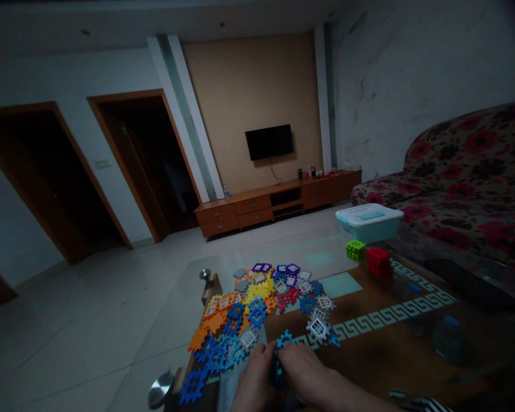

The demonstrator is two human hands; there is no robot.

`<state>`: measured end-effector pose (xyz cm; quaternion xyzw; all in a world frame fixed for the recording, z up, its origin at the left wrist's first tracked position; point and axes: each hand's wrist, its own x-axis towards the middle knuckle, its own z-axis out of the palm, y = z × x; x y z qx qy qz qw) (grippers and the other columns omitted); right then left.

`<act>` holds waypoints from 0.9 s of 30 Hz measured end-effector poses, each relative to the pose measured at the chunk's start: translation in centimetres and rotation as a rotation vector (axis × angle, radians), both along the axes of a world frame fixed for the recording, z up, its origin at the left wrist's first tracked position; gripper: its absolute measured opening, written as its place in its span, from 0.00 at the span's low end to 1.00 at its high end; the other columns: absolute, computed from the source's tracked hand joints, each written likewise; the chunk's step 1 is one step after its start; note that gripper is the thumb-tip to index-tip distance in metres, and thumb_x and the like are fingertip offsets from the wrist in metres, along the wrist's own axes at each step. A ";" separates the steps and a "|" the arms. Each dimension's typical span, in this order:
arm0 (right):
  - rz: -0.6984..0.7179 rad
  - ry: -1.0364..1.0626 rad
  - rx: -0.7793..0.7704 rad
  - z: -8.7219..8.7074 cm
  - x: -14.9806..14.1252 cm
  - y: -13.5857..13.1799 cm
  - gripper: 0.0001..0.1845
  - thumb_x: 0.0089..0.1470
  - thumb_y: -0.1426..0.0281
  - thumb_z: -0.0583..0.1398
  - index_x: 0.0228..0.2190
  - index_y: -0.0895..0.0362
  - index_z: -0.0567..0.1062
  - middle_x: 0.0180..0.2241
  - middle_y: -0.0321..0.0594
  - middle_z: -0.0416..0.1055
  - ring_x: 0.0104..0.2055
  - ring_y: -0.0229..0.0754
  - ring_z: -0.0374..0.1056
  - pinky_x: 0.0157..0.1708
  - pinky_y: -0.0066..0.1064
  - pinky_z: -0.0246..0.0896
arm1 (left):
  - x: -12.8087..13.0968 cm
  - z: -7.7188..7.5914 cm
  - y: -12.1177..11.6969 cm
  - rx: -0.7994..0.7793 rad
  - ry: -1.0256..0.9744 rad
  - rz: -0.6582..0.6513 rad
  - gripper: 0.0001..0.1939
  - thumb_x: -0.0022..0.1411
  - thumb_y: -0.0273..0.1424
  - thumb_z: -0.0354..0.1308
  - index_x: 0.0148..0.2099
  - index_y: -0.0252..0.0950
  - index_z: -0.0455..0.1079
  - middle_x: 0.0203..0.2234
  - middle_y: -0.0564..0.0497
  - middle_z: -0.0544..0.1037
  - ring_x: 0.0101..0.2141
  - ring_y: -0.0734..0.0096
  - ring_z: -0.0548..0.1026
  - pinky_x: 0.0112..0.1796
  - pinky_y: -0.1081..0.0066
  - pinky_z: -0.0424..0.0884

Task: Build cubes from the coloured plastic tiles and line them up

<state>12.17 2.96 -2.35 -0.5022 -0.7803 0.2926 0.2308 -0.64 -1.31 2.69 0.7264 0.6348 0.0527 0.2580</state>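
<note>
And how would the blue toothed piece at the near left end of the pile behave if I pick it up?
The blue toothed piece is probably light, as it looks thin with open gaps. It seems stiff, with crisp teeth, which might catch on neighbouring blue pieces.

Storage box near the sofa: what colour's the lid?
White lid with a light turquoise handle, in the head view.

In dim light, we face a flat black television (269, 142) at twelve o'clock, mounted on a smooth beige wall panel (240, 94) above a long, low brown wooden cabinet (254, 207). We see dark, brown-wood-framed doorways (149, 166) towards ten, a stained white wall (412, 80) at two, a red-flowered fabric sofa (467, 183) at three, and pale floor tiles (90, 326) at eight.
</note>
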 end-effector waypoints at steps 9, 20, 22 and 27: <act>-0.506 0.038 0.310 1.9 9.6 6.2 0.18 0.56 0.79 0.48 0.37 0.58 0.77 0.40 0.47 0.76 0.46 0.47 0.69 0.50 0.34 0.59 | 0.4 0.4 -0.3 0.006 0.121 -0.008 0.43 0.43 0.26 0.60 0.64 0.36 0.58 0.55 0.43 0.67 0.57 0.57 0.64 0.56 0.68 0.61; -0.632 0.083 0.199 -1.5 2.6 7.6 0.18 0.58 0.76 0.49 0.41 0.55 0.76 0.44 0.50 0.72 0.50 0.51 0.66 0.53 0.38 0.56 | 0.6 -1.6 1.5 -0.094 0.194 -0.014 0.48 0.43 0.21 0.57 0.68 0.35 0.51 0.60 0.42 0.64 0.59 0.56 0.60 0.59 0.66 0.57; -0.584 0.211 0.179 -1.0 1.2 7.7 0.17 0.57 0.76 0.50 0.40 0.56 0.76 0.44 0.50 0.72 0.50 0.50 0.66 0.53 0.37 0.58 | 0.4 -2.2 1.9 -0.085 0.199 -0.018 0.46 0.45 0.20 0.54 0.68 0.35 0.50 0.60 0.44 0.65 0.59 0.58 0.60 0.59 0.68 0.55; -0.569 0.441 0.161 0.9 2.5 7.8 0.15 0.54 0.75 0.51 0.37 0.56 0.75 0.41 0.46 0.74 0.47 0.47 0.69 0.51 0.36 0.63 | 0.9 -2.4 2.1 -0.093 0.237 -0.029 0.40 0.51 0.17 0.45 0.68 0.32 0.51 0.59 0.41 0.66 0.58 0.58 0.62 0.58 0.66 0.57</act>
